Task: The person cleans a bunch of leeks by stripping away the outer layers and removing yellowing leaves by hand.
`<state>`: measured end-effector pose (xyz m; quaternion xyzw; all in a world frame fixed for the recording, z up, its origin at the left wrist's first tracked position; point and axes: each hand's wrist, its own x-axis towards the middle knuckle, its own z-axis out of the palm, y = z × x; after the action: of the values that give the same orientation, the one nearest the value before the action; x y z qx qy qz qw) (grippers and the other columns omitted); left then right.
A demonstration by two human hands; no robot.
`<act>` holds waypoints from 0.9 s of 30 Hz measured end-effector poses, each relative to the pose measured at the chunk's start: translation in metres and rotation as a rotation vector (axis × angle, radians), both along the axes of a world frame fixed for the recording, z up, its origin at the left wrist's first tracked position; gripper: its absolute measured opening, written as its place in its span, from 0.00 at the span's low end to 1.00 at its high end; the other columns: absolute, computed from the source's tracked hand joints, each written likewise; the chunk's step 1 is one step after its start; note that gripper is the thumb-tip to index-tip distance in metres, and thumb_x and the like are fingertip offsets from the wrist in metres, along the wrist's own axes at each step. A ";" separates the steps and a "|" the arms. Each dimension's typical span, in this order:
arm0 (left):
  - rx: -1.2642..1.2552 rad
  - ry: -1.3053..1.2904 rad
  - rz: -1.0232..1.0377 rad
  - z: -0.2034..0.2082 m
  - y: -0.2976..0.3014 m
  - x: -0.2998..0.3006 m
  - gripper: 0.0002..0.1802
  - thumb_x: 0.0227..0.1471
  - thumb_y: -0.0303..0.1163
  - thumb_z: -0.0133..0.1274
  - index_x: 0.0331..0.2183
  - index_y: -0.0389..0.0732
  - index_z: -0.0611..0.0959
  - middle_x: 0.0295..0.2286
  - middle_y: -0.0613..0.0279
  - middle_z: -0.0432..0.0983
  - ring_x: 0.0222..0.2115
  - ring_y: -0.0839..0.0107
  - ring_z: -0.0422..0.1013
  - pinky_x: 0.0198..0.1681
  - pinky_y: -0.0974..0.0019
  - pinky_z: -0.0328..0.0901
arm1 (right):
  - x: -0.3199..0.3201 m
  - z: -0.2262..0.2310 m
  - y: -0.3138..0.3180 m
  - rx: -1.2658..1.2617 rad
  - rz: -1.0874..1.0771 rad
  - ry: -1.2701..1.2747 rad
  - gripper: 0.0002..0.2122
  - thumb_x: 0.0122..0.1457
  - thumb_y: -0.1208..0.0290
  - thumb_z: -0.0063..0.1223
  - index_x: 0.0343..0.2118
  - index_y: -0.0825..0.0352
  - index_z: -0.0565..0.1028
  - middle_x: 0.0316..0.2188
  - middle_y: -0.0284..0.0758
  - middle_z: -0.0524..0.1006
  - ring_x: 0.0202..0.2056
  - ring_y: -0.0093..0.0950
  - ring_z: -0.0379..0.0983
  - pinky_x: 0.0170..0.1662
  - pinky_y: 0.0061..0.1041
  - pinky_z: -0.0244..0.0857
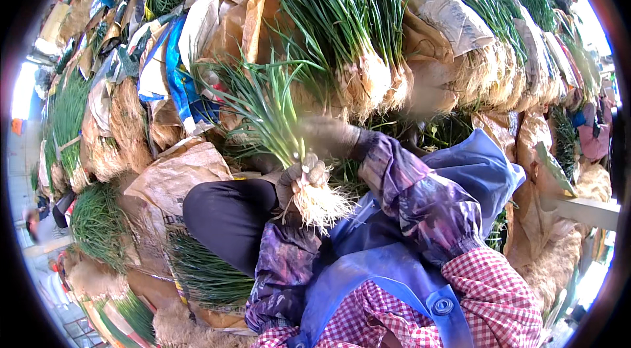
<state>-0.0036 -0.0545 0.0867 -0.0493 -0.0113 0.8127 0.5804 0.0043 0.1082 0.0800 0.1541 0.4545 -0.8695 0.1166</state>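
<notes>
A small bunch of green onions (279,101) stands upright before my lap, its pale roots (319,205) hanging down. My left hand (303,180) is closed around the white lower stems, just above the roots. Close by on the right, my right hand (332,136) reaches toward the stalks; motion blurs its fingers, so I cannot tell whether they touch the onions. Straight ahead, larger bunches of green onions (368,78) stand with their roots toward me.
Brown paper sheets (177,174) and more green onions (213,272) lie at my left. Wrapped bundles with root ends (490,75) line the far right. A blue plastic wrapper (177,62) sits at the far left. A pale bar (588,212) juts in at the right.
</notes>
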 end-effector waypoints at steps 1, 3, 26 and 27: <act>-0.012 0.002 -0.008 0.004 0.000 -0.002 0.07 0.47 0.30 0.51 0.26 0.39 0.70 0.18 0.67 0.59 0.21 0.76 0.55 0.24 0.73 0.52 | -0.004 -0.003 -0.006 0.068 0.064 0.008 0.14 0.54 0.55 0.55 0.28 0.62 0.73 0.16 0.24 0.67 0.14 0.15 0.57 0.16 0.16 0.50; -0.033 -0.005 -0.015 0.010 -0.006 -0.003 0.07 0.47 0.29 0.51 0.25 0.37 0.70 0.18 0.66 0.59 0.21 0.75 0.56 0.24 0.73 0.53 | -0.003 0.002 0.004 0.241 -0.060 -0.152 0.14 0.55 0.64 0.55 0.39 0.68 0.73 0.28 0.31 0.75 0.25 0.18 0.68 0.28 0.18 0.64; -0.042 -0.128 0.010 -0.001 0.000 0.029 0.10 0.46 0.23 0.46 0.36 0.38 0.72 0.22 0.60 0.63 0.21 0.72 0.58 0.22 0.71 0.59 | 0.005 -0.037 0.005 0.336 -0.072 0.353 0.07 0.55 0.68 0.55 0.32 0.67 0.75 0.19 0.28 0.73 0.17 0.17 0.66 0.20 0.15 0.59; 0.075 -0.075 -0.090 0.009 0.005 0.025 0.07 0.46 0.24 0.47 0.33 0.38 0.71 0.21 0.62 0.63 0.21 0.73 0.58 0.23 0.72 0.58 | 0.002 -0.034 -0.002 0.134 -0.112 0.221 0.07 0.55 0.68 0.56 0.32 0.67 0.75 0.19 0.27 0.73 0.17 0.17 0.65 0.19 0.15 0.59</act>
<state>0.0218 -0.0496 0.0957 -0.0583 -0.0612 0.7823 0.6172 0.0060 0.1063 0.0462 0.0899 0.5124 -0.8540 0.0065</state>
